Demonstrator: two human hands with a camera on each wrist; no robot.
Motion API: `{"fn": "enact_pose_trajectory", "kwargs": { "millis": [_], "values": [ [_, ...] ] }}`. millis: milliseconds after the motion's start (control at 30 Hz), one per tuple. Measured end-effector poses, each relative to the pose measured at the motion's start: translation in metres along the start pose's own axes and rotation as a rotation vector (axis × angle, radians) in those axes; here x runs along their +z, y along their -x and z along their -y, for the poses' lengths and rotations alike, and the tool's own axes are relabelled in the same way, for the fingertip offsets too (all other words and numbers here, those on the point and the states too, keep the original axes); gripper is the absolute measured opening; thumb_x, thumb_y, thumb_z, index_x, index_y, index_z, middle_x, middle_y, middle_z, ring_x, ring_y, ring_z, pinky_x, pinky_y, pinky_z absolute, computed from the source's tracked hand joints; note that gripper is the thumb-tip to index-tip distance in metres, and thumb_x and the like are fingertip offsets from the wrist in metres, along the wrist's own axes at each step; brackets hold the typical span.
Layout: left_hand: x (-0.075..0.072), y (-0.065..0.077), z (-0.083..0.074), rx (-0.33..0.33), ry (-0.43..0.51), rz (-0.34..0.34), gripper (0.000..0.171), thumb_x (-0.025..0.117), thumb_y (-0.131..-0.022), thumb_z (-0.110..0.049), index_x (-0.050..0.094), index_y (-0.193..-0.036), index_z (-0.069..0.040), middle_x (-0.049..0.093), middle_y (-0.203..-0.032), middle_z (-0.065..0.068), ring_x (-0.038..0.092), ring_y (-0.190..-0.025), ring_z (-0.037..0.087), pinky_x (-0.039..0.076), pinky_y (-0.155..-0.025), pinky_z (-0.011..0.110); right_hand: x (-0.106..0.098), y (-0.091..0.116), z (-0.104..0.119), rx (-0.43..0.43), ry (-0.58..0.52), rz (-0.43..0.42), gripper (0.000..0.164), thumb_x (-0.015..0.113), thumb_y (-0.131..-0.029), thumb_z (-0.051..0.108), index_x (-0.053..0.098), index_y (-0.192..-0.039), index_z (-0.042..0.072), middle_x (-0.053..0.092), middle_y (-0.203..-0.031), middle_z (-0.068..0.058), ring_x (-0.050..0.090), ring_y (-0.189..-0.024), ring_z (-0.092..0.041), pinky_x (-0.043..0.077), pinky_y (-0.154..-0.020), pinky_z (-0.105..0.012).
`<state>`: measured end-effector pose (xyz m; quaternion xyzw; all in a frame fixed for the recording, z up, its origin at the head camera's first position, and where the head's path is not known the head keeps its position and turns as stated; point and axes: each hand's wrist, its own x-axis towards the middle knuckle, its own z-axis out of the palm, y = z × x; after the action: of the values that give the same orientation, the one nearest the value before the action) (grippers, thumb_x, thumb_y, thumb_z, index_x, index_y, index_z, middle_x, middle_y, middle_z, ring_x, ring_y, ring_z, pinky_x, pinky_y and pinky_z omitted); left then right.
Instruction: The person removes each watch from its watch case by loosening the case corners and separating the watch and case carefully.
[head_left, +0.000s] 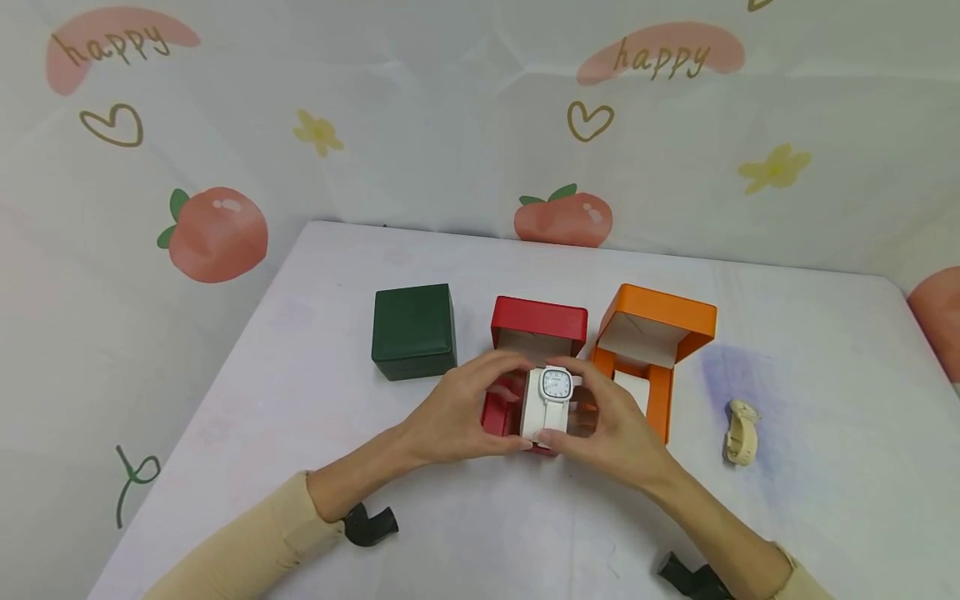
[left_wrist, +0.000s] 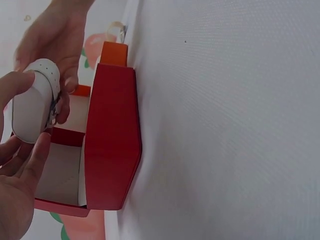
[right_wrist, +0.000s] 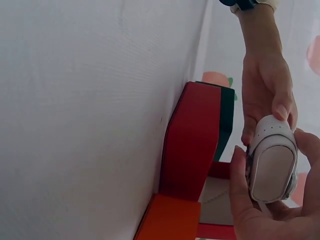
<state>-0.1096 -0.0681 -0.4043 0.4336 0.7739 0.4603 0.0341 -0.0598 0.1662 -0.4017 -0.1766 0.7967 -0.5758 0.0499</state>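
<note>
Evidently, you are clamping the white watch cushion with both hands: your left hand is gripping one side and your right hand the other, thumbs nearest you, fingers curling round the far edge. The white wristwatch is wrapping round that cushion, between your hands. You are probably handling something light: the cushion giving a little, the strap flexing, the smooth case slipping easily and its face being most open to scratches. So you are best holding the cushion's sides, leaving the dial bare. The watch is showing a rounded-square white case, a pale dial with dark numerals and a strap with punched holes. Just below your grip, the red watch box is standing open. Right beside it, the orange watch box is standing open around another white cushion. Left of your grip, the dark green box is sitting closed; well to the right, a beige wristwatch is lying.
</note>
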Motion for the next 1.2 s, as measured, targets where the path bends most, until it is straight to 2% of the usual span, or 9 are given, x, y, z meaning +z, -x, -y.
{"fn": "enact_pose_trajectory", "kwargs": {
  "millis": [167,300,500,567,700,800,967,1200],
  "values": [
    [0.001,0.001,0.002,-0.026,0.051,0.004,0.079,0.090,-0.072,-0.019,0.048,-0.139,-0.007,0.051,-0.133,0.001,0.056,-0.114,0.012,0.056,-0.087,0.027,-0.001,0.001,-0.001,-0.024,0.023,0.005,0.078,0.084,-0.080,0.013,0.045,-0.147,0.022,0.057,-0.122,-0.002,0.066,-0.094,-0.024,0.059,-0.077,-0.034],
    [0.001,0.002,0.002,-0.018,0.056,0.015,0.079,0.089,-0.073,-0.021,0.047,-0.139,-0.007,0.051,-0.134,0.003,0.055,-0.115,0.013,0.055,-0.087,0.025,-0.003,0.002,-0.001,-0.029,0.043,0.007,0.076,0.086,-0.079,0.013,0.048,-0.144,0.025,0.057,-0.122,0.002,0.067,-0.093,-0.022,0.059,-0.077,-0.032],
    [0.002,0.002,0.004,0.005,0.057,0.025,0.078,0.089,-0.074,-0.022,0.048,-0.139,-0.008,0.052,-0.133,0.003,0.058,-0.112,0.012,0.054,-0.087,0.024,-0.005,0.007,-0.002,-0.018,0.011,-0.005,0.076,0.087,-0.076,0.011,0.050,-0.142,0.021,0.059,-0.119,-0.001,0.068,-0.091,-0.022,0.059,-0.077,-0.033],
    [0.002,0.002,0.004,0.018,0.032,0.027,0.078,0.089,-0.075,-0.023,0.049,-0.140,-0.008,0.052,-0.135,0.003,0.057,-0.114,0.012,0.053,-0.089,0.023,-0.005,0.009,-0.003,-0.020,0.007,-0.008,0.075,0.087,-0.076,0.011,0.050,-0.141,0.021,0.059,-0.118,-0.001,0.068,-0.090,-0.021,0.060,-0.076,-0.033],
    [0.004,0.002,0.004,0.029,0.007,0.032,0.076,0.089,-0.074,-0.025,0.052,-0.139,-0.010,0.052,-0.136,0.002,0.055,-0.116,0.011,0.052,-0.091,0.021,-0.006,0.012,-0.003,-0.059,0.049,-0.021,0.074,0.088,-0.076,0.014,0.051,-0.140,0.020,0.060,-0.118,0.000,0.069,-0.089,-0.017,0.060,-0.075,-0.033],
    [0.005,0.002,0.005,0.030,0.024,0.038,0.075,0.089,-0.074,-0.024,0.053,-0.138,-0.010,0.052,-0.136,0.002,0.056,-0.113,0.010,0.052,-0.089,0.020,-0.007,0.014,-0.003,-0.072,0.067,-0.031,0.073,0.088,-0.076,0.015,0.052,-0.139,0.020,0.062,-0.118,0.002,0.069,-0.087,-0.016,0.060,-0.073,-0.034],
    [0.007,0.003,0.005,0.044,0.030,0.041,0.075,0.089,-0.073,-0.021,0.052,-0.137,-0.010,0.052,-0.135,0.003,0.058,-0.110,0.009,0.052,-0.088,0.019,-0.008,0.016,-0.002,-0.041,0.018,-0.027,0.069,0.087,-0.077,0.013,0.054,-0.137,0.017,0.062,-0.117,0.001,0.069,-0.087,-0.019,0.060,-0.072,-0.034],
    [0.009,0.002,0.002,0.050,-0.007,0.034,0.075,0.089,-0.073,-0.023,0.051,-0.136,-0.009,0.052,-0.133,0.002,0.058,-0.109,0.011,0.052,-0.088,0.018,-0.006,0.018,-0.001,0.026,-0.118,-0.014,0.069,0.084,-0.078,0.002,0.050,-0.138,0.012,0.056,-0.126,-0.005,0.066,-0.097,-0.029,0.060,-0.075,-0.038]
  ]
}}
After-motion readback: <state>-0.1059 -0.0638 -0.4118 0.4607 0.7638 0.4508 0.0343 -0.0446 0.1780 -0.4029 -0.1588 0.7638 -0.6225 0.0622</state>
